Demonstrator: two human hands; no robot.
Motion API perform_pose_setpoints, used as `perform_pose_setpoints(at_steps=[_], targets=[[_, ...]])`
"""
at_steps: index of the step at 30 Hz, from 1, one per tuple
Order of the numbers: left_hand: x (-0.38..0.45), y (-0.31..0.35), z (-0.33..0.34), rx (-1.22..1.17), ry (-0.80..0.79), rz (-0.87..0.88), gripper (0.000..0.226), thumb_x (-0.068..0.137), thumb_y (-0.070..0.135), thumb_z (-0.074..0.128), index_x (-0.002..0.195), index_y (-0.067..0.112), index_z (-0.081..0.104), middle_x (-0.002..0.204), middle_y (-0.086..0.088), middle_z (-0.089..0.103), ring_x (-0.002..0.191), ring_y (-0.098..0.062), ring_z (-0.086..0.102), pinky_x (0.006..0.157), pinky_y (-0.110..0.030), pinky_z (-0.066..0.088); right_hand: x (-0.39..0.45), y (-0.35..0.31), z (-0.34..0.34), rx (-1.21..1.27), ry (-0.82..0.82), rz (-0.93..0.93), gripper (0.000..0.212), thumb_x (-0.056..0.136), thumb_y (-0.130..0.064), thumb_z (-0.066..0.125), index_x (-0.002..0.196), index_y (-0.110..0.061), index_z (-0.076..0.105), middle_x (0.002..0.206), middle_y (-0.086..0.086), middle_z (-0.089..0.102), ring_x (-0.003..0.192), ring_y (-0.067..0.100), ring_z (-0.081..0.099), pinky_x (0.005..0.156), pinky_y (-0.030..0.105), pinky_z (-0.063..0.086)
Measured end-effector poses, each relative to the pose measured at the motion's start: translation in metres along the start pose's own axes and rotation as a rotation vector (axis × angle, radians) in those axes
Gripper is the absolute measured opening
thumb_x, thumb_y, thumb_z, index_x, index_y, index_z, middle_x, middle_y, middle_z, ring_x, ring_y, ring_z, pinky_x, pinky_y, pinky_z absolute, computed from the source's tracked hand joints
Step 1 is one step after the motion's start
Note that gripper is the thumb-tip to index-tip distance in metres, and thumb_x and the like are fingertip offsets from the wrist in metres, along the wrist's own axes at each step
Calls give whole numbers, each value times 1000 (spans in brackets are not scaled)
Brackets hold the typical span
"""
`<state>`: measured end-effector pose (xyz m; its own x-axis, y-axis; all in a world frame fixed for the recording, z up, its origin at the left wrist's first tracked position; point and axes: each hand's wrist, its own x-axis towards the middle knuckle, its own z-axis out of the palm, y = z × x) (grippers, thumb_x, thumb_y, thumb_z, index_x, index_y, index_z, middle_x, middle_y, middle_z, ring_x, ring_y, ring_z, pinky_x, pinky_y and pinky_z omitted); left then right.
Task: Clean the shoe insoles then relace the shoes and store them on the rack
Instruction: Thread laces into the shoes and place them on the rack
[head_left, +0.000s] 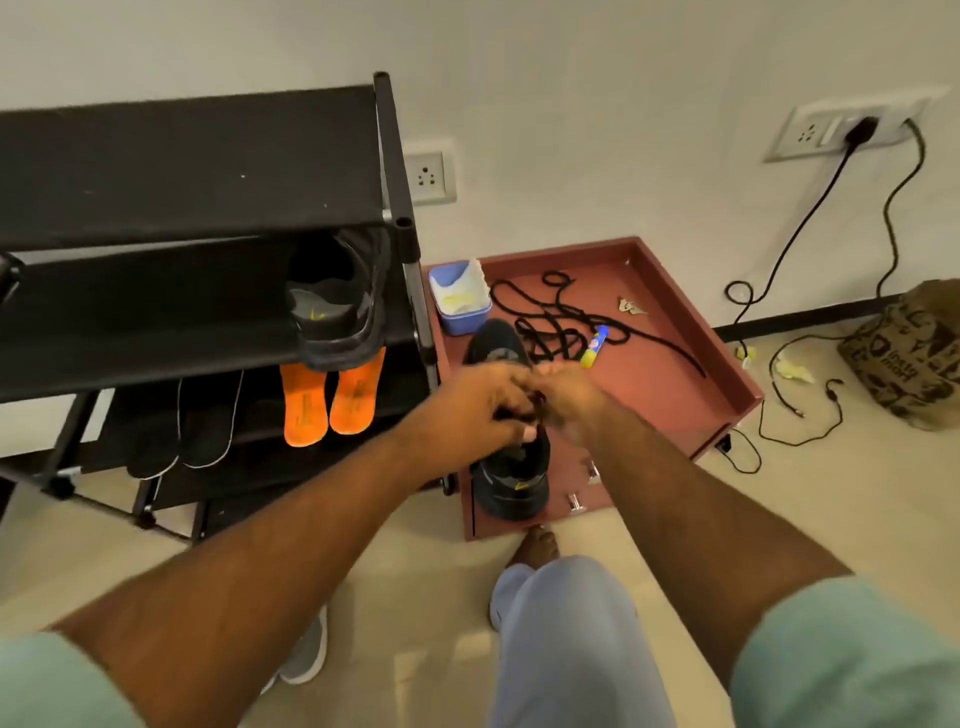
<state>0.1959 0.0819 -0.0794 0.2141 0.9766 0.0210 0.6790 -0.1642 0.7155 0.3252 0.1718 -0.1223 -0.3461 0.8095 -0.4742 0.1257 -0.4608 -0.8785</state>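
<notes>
Both our left hand (480, 397) and right hand (566, 397) pinch the black lace (537, 405) over the black sneaker (511, 480); we should pull evenly, keeping tension centred.

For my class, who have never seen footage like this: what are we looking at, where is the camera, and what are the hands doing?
There is one picture, from a camera worn on a person's head, looking down at their own arms. The left hand and right hand meet over a black shoe standing on a reddish tray, apparently working its lace; motion blur hides the grip. A loose black lace lies on the tray. Another black shoe sits on the black rack, orange insoles below.
</notes>
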Motion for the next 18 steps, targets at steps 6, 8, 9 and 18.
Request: perform_pose_setpoints(at_steps=[6, 8, 9, 18], targets=[[-11, -41, 50, -189, 137, -173, 21, 86, 5, 73, 106, 1, 75, 103, 0, 70, 97, -9, 66, 92, -24, 53, 40, -10, -5, -229, 1, -4, 17, 84, 8, 61, 71, -3, 63, 66, 11, 64, 57, 20, 61, 68, 34, 55], [-5, -48, 56, -188, 150, -182, 22, 86, 3, 71, 108, 1, 74, 107, -4, 70, 102, -12, 65, 94, -17, 50, 34, -10, -6, -246, -26, -48, 16, 85, 10, 60, 75, -3, 65, 66, 11, 65, 57, 18, 63, 61, 28, 56], [-1, -52, 58, -142, 159, -163, 21, 86, 3, 71, 107, 2, 74, 109, -6, 70, 104, -13, 62, 95, -13, 46, 30, -7, -6, -256, -42, -62, 17, 84, 11, 59, 77, -4, 66, 66, 9, 65, 56, 15, 63, 55, 23, 54], [15, -73, 47, -151, 31, -366, 18, 83, 1, 67, 96, 5, 79, 95, -10, 75, 92, -19, 69, 88, -34, 56, 2, 57, -16, -255, 173, -161, 32, 84, 10, 55, 78, -17, 70, 71, -4, 66, 64, 5, 58, 57, 12, 47]])
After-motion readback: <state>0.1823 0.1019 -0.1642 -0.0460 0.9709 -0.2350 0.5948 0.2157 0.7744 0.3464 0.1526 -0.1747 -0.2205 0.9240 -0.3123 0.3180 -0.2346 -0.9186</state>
